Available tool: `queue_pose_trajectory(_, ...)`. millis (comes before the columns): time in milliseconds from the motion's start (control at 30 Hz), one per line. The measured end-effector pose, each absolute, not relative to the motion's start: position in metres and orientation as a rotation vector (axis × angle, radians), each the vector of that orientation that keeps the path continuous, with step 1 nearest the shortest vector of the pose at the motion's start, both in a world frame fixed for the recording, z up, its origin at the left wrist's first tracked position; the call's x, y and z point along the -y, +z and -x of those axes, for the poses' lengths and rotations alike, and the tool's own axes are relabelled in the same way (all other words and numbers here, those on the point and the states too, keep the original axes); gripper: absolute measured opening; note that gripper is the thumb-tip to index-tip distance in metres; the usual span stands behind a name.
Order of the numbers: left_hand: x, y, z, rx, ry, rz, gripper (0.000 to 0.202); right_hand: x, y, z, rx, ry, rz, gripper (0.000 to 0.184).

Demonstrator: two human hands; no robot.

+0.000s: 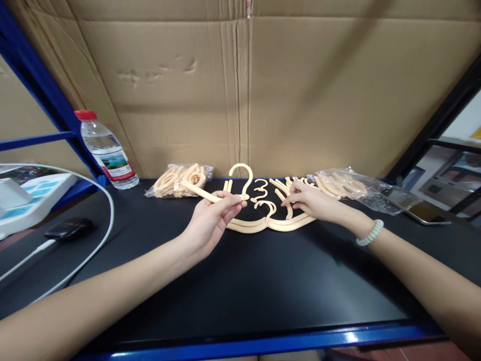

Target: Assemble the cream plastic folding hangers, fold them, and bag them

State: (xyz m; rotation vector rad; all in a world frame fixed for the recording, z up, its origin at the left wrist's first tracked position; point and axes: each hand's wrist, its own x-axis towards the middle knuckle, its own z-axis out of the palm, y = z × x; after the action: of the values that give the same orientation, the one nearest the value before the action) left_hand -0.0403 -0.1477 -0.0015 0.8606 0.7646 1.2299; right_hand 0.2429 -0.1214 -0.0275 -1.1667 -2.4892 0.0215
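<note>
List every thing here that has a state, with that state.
Left hand: gripping a raised hanger.
Raised hanger: looks incomplete, one arm showing.
Right hand: among loose pieces, grip unclear.
Central hanger: lying flat, arms spread.
Bottle: capped, standing.
Left bag: filled, closure unclear.
Right bag: filled, closure unclear.
Black device: cable plugged in.
Phone: lying flat, screen unclear.

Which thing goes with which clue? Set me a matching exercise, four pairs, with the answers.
1. Bottle
2. Left hand
3. Right hand
4. Bracelet

A. around the right wrist
B. at the loose pieces
C. red-capped
D. holding a hooked piece

Pairs: 1-C, 2-D, 3-B, 4-A
</note>
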Motion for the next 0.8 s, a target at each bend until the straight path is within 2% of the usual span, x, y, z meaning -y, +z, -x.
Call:
queue_pose_trajectory(100,0.149,0.000,0.040,-0.757,1.216,-0.869,0.014,0.118,-0.030,-0.247,2.528,0.018,1.145,0.036)
queue_pose_trajectory(233,0.150,0.000,0.040,-0.770,1.207,-0.868,0.014,0.116,-0.032,-0.245,2.495,-0.022,1.061,0.024)
queue_pose_trajectory(333,0.149,-0.002,0.040,-0.787,1.206,-0.856,0.014,0.116,-0.032,-0.241,2.455,-0.083,0.966,0.021)
queue_pose_trajectory(433,0.149,-0.004,0.040,-0.782,1.195,-0.862,0.013,0.120,-0.027,-0.236,2.282,-0.132,0.885,0.018)
queue_pose_trajectory(533,0.150,-0.006,0.040,-0.760,1.185,-0.875,0.012,0.130,-0.018,-0.229,2.038,-0.124,0.917,0.007)
queue_pose_trajectory(633,0.152,-0.006,0.039,-0.743,1.172,-0.876,0.012,0.143,-0.009,-0.220,1.809,0.143,1.005,0.010)
queue_pose_trajectory(733,0.155,-0.006,0.038,-0.736,1.144,-0.872,0.011,0.154,-0.003,-0.208,1.618,0.442,0.911,0.011)
queue_pose_trajectory(800,0.158,-0.006,0.037,-0.738,1.126,-0.868,0.011,0.158,-0.002,-0.200,1.562,0.525,0.837,0.011)
